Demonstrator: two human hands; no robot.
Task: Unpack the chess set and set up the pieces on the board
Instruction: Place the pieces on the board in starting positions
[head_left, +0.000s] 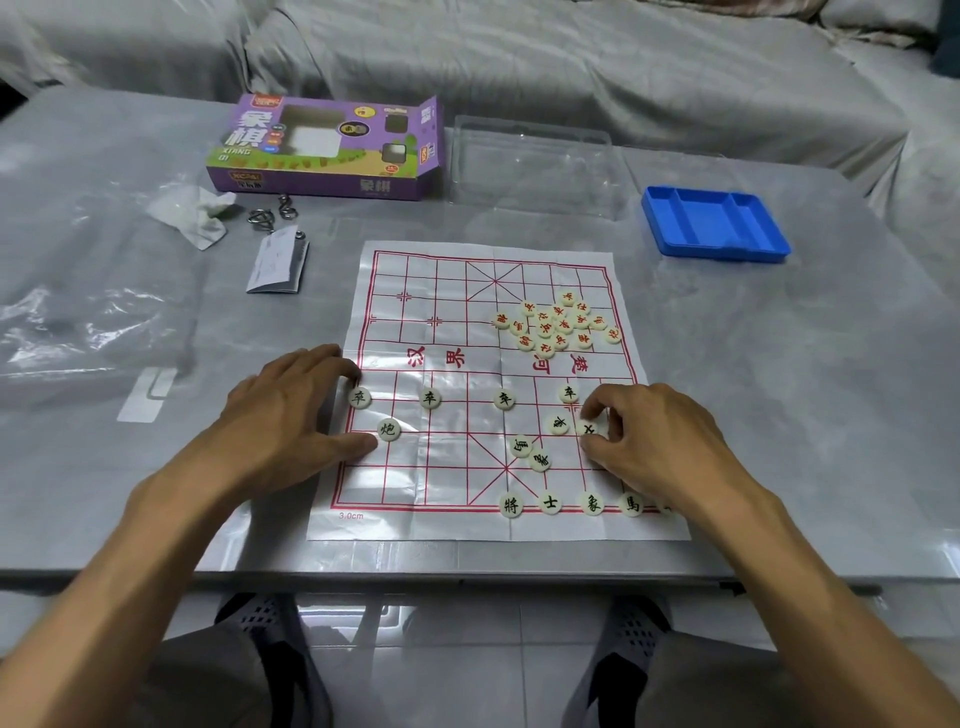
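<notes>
A white paper xiangqi board (431, 291) with red lines lies on the table. Black-lettered round pieces stand on its near half: a row of pawns (430, 398), a cannon (388, 429) and a back row (550, 503). Two loose black pieces (531, 453) lie near the middle. A heap of red-lettered pieces (558, 325) sits on the far right half. My left hand (291, 410) rests on the board's left edge, fingers spread beside the cannon. My right hand (660, 436) pinches a black piece (589, 429) between thumb and fingers.
A purple chess box (332, 148) lies open at the back, with a clear plastic lid (535, 161) and a blue tray (714, 223) to its right. A folded leaflet (278, 262), metal rings (270, 210), crumpled paper (195, 213) and a plastic bag (88, 312) lie left.
</notes>
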